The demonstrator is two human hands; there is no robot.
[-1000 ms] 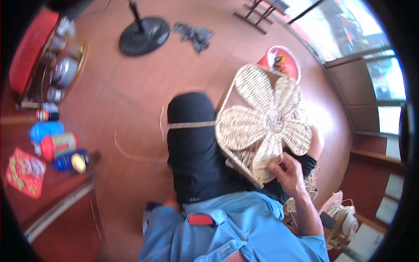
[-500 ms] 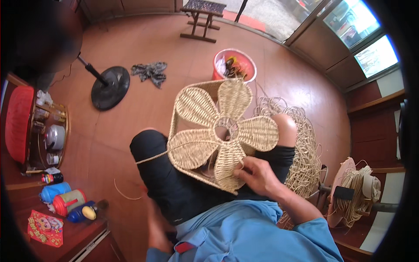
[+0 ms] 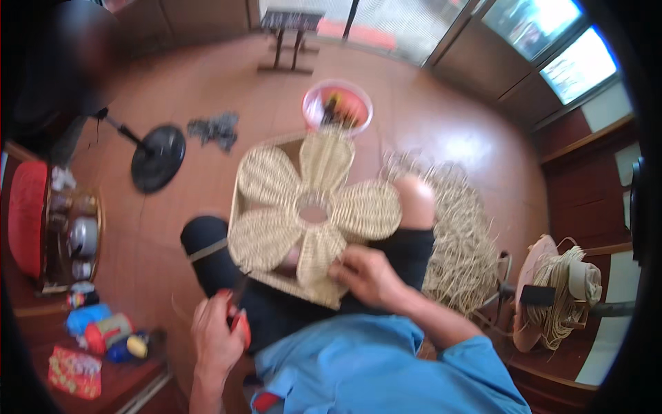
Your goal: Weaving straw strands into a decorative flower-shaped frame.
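Note:
A woven straw-coloured flower (image 3: 365,209) with several broad petals and a round hole in its middle lies on my lap, attached to a woven frame. My right hand (image 3: 374,276) is closed on the edge of its lowest petal, thumb and fingers pinched there. Beside the left thigh, my left hand (image 3: 215,339) grips red-handled scissors (image 3: 241,327); their dark blades point up toward the frame's lower left corner. A loose strand of cord (image 3: 208,250) runs from the left petal across my left knee. The picture is slightly blurred.
On the floor lie a big heap of cord (image 3: 460,241) to the right and a grey cloth (image 3: 215,129) ahead. A pink basin (image 3: 365,103), a fan's black base (image 3: 158,159) and a stool (image 3: 293,21) stand farther off. At right is a cord-wound reel (image 3: 534,297).
My left hand has risen from low at my left side, bringing red-handled scissors up near the frame. My right hand keeps its pinch on the petal. The whole view has shifted.

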